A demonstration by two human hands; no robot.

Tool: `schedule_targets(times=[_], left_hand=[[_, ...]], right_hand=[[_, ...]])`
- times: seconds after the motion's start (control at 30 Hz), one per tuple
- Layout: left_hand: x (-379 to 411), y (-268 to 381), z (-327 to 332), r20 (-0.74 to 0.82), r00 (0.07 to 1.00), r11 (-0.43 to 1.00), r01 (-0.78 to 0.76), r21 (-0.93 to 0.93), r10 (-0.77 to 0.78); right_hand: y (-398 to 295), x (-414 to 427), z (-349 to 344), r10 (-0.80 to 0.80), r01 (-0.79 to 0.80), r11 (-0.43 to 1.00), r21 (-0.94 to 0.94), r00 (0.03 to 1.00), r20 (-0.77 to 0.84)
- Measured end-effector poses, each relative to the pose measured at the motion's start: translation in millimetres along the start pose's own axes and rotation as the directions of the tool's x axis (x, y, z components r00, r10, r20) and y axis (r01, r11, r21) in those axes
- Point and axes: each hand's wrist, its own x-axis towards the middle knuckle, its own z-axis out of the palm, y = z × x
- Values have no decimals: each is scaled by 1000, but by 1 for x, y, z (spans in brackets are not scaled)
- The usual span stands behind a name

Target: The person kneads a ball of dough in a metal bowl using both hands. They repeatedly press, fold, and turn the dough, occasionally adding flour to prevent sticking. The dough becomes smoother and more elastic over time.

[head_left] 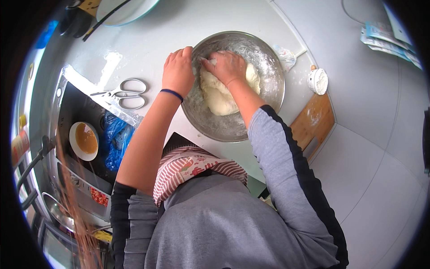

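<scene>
A wide stainless steel bowl (268,97) dusted with flour stands on the pale counter before me. Inside it lies a large lump of pale dough (220,99). My right hand (228,65) presses on the dough's upper part, fingers curled, with flour or dough on the thumb and fingers. My left hand (178,69), with a dark band at the wrist, rests on the bowl's left rim; its thumb is largely hidden at the rim. Kitchen scissors (126,94) with grey handles lie to the left of my left hand.
At left, a sink (72,107) holds a white bowl of brownish liquid (86,138) and a blue plastic bag (116,141). At right are a small cup of flour (317,81), a crumpled plastic bag (285,58) and a wooden board (315,116) with a knife. A glass lid or plate (124,13) lies at the top left.
</scene>
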Motion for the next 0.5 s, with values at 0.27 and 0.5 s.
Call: schedule_targets(times=[0.27,0.5], left_hand=[[7,-6,-1,-19,995,995,101,15,-100],[5,-2,6,-37,999,1000,28,-1,-28]], right_hand=[[2,-105,-101,-333,343,936,77,795,508],[28,-171,-11,-484,485,874,34,874,-32]])
